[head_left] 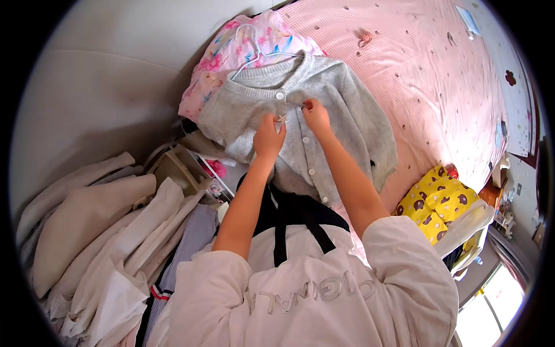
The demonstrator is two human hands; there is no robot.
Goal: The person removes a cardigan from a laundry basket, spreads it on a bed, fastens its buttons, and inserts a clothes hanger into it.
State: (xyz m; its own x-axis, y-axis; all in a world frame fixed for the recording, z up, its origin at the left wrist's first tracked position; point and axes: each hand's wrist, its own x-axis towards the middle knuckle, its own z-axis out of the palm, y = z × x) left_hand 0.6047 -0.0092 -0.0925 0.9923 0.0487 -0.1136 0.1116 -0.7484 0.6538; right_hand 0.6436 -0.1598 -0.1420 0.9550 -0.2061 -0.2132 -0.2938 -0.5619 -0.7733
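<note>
A light grey cardigan lies front side up on the bed, with a white hanger inside its neckline. Its top button sits at the collar, and more white buttons run down the front. My left hand pinches one front edge near a pale button-like piece. Close beside it, my right hand has its fingers closed on the opposite front edge. A small gap shows between the two hands. The fingertips partly hide the cloth they grip.
Under the cardigan's top lies a pink floral garment. The bed has a pink patterned sheet with a pink hair tie on it. Several hung clothes crowd the lower left. A yellow patterned cloth is at right.
</note>
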